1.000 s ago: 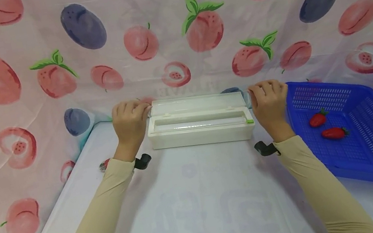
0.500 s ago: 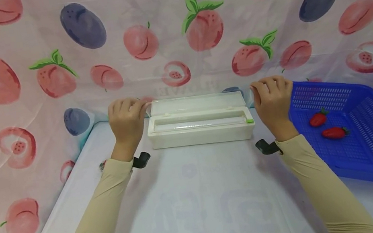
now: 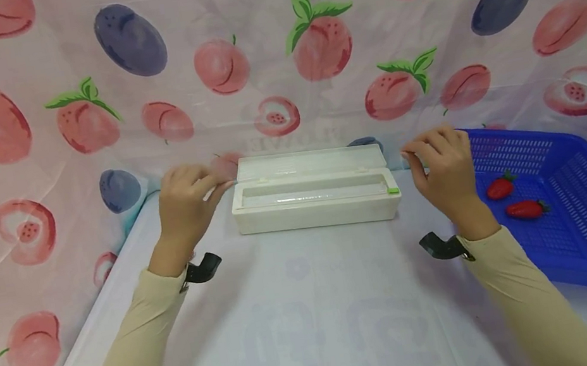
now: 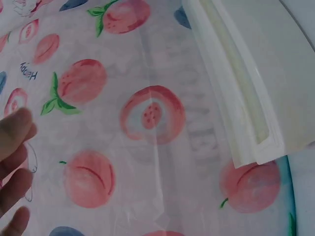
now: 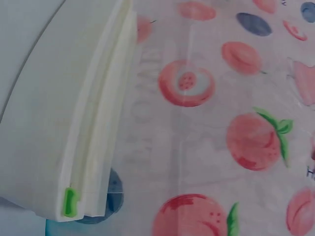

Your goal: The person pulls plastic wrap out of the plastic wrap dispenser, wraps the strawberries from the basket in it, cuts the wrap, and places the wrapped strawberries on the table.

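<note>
A long white cling film dispenser [image 3: 315, 211] stands at the back of the table, its translucent lid [image 3: 310, 162] tilted up behind it. A clear roll [image 3: 313, 195] lies in its slot, and a small green piece [image 3: 393, 191] sits at the right end. My left hand [image 3: 185, 210] is just off the left end, thumb and finger pinching what looks like clear cling film. Off the right end, my right hand [image 3: 444, 169] pinches in the same way. The film itself is hardly visible. Left fingers [image 4: 15, 189] enter the left wrist view; the right wrist view shows no hand.
A blue plastic basket [image 3: 579, 278] stands on the right with two red strawberries [image 3: 527, 209] [image 3: 500, 187] in it. White cloth covers the table [image 3: 321, 319]. Behind hangs a pink fruit-print cloth [image 3: 261, 53].
Both hands have moved outward, away from the dispenser's ends, and their wrists have come lower and nearer. The dispenser, basket and strawberries stay where they were.
</note>
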A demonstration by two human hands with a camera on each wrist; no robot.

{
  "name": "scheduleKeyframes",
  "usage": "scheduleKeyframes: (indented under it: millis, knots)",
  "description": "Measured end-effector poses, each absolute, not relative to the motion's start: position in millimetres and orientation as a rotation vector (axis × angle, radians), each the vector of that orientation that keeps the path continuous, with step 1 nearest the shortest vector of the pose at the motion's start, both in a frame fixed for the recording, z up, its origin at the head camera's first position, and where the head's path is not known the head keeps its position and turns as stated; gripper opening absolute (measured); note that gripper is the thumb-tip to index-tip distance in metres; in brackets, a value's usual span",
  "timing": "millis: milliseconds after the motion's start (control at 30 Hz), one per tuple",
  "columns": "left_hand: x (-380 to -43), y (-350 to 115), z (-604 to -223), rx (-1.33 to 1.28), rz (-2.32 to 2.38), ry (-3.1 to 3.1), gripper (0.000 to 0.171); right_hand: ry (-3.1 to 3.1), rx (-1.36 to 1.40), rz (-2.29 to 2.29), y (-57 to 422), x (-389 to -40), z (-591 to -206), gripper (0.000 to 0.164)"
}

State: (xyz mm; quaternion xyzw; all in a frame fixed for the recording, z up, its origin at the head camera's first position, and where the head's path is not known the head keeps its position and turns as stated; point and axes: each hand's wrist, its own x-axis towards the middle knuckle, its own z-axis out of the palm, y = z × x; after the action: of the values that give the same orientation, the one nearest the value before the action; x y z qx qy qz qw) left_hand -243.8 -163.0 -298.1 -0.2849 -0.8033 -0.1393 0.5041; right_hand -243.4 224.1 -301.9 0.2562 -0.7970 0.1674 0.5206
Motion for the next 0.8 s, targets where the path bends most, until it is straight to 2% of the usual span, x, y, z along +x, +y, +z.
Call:
scheduleKeyframes:
  millis: [100, 400, 633, 800]
  knots:
    - [-232, -173, -295, -0.859, -0.403, -2.074, 0.013, -1.987, 0.812, 0.491, 233, -233, -299, 0.005]
    - [-208, -179, -313, -1.191, -0.359, -2.649, 0.009, -2.388, 1.475, 0.805, 243, -214, -312, 0.027]
    - [-206, -165, -361, -1.255, -0.154, -2.811, 0.014, -2.781, 1.516, 0.689, 228, -207, -349, 0.022]
    - [-208, -160, -388, -1.280, -0.030, -2.740, 0.022, -2.781, 1.489, 0.487, 223, -206, -379, 0.021]
